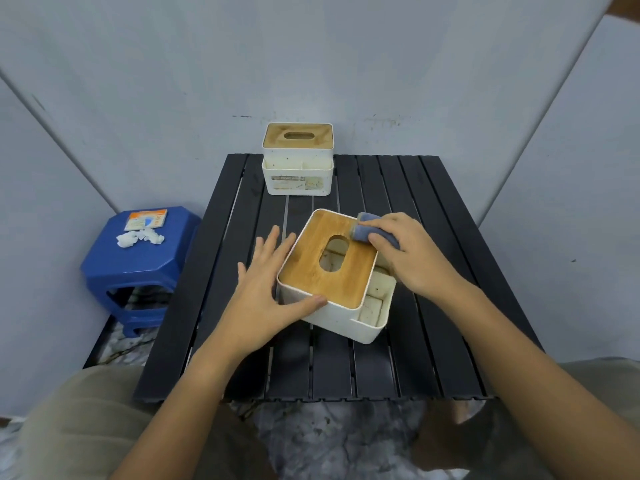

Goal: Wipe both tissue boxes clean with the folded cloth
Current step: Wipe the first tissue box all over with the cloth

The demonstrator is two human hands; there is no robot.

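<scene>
While turned askew on the black slatted worktop (221, 306), near tissue box (334, 277): steadied by left hand (266, 289), fingers straight against its side; folded blue cloth (372, 230) gripped in right hand (412, 258), pressed on wooden lid (311, 268). Far tissue box (298, 159) upright at back edge.

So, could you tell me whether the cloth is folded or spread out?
Folded. The blue cloth is a compact rolled wad gripped in the right hand, its end on the near tissue box's wooden lid.
</scene>
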